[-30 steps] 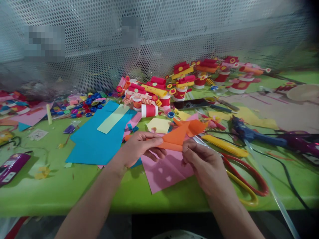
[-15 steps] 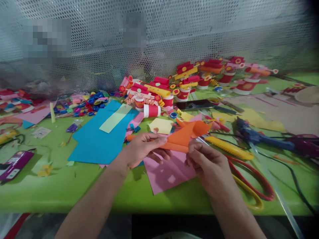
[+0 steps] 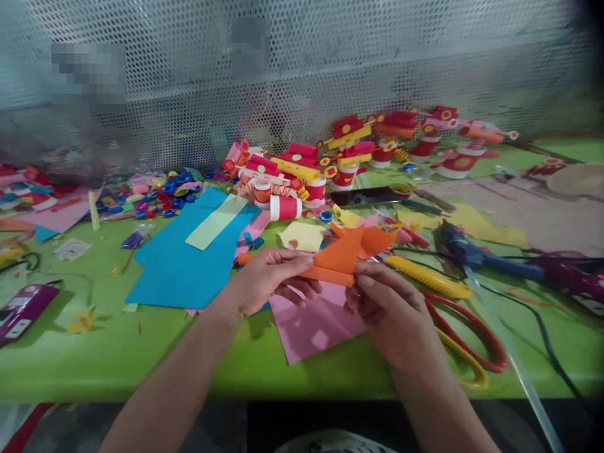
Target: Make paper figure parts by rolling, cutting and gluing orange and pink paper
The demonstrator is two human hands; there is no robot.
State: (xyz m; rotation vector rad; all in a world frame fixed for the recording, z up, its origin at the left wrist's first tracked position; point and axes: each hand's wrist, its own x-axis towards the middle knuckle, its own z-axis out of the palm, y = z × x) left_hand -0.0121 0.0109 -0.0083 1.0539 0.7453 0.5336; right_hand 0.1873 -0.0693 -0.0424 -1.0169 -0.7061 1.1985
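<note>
A sheet of orange paper (image 3: 337, 255), rolled along its near edge with a loose flap standing up, is held between my two hands above the table. My left hand (image 3: 276, 277) pinches the rolled edge at its left part, and the end of the roll pokes out beyond the fingers. At the right end, my right hand (image 3: 389, 302) grips the roll between thumb and fingers. Below them lies a pink sheet (image 3: 302, 336). Scissors with red and yellow handles (image 3: 488, 346) rest beside my right hand, partly hidden by it.
Blue sheets (image 3: 179, 270) with a pale green strip (image 3: 214, 223) lie at left. Several decorated red paper cups (image 3: 342, 177) stand behind. At right are a yellow cutter (image 3: 429, 277) and a blue glue gun (image 3: 491, 258) with a cord. A purple device (image 3: 28, 311) sits far left.
Both hands keep the orange paper in nearly the same place. The whole view has shifted slightly, and the fingers have barely moved.
</note>
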